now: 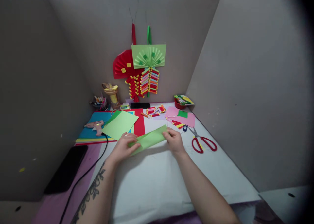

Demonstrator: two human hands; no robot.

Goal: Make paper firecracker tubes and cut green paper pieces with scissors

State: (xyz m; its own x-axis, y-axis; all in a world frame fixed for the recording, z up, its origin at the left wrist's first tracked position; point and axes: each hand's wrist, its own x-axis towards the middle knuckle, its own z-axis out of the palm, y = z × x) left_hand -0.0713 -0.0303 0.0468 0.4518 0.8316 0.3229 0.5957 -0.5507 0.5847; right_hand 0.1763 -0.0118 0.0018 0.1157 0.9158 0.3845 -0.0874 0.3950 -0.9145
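A strip of light green paper (152, 139), apparently folded lengthwise, is stretched between my two hands just above the white tabletop. My left hand (126, 145) grips its left end, thumb in front and fingers behind. At the upper right corner, my right hand (173, 139) pinches the paper between thumb and fingers. Behind my left hand lies a larger light green sheet (120, 123) on a stack of coloured paper. Red-handled scissors (200, 138) lie partly spread to the right of my right hand.
A pink glue gun (96, 125) rests on blue paper at left, its black cord running forward past a black tablet-like slab (66, 169). Small rolled paper tubes (155, 111) lie at the back. Red and green fan decorations (148, 56) hang on the grey partition.
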